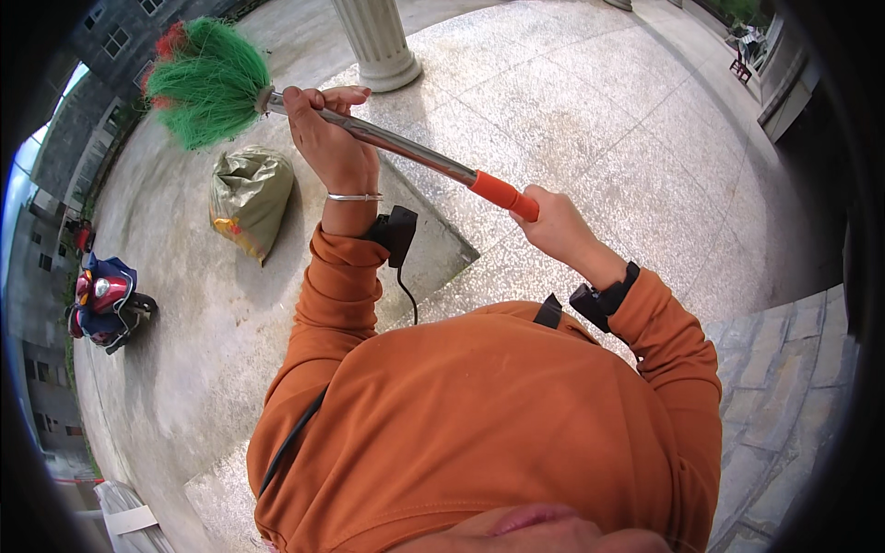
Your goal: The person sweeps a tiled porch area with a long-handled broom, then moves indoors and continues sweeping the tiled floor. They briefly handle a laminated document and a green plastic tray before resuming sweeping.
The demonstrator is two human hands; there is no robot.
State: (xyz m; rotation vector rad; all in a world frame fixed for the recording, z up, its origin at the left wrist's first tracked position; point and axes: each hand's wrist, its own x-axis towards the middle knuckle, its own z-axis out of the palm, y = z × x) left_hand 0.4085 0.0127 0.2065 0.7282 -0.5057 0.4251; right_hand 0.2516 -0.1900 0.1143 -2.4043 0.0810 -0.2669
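A brush with a bushy head of green bristles [211, 86], red at the far tips, is held up at a slant across my front. Its shiny metal pole [408, 151] runs from the head down to an orange grip [494, 191]. My left hand [332, 135], with a silver bangle at the wrist, holds the pole close to the bristles, thumb on top and some fingers extended. On the orange grip, my right hand [556, 225] is closed around the end. Black devices are strapped to both wrists.
A stuffed olive-coloured sack [252, 200] stands on the concrete ground beyond a raised speckled floor [546, 104]. A fluted column [377, 45] rises at the floor's edge. Farther left a red motor scooter [104, 297] is parked. Stone-patterned wall cladding [781, 408] is at the lower right.
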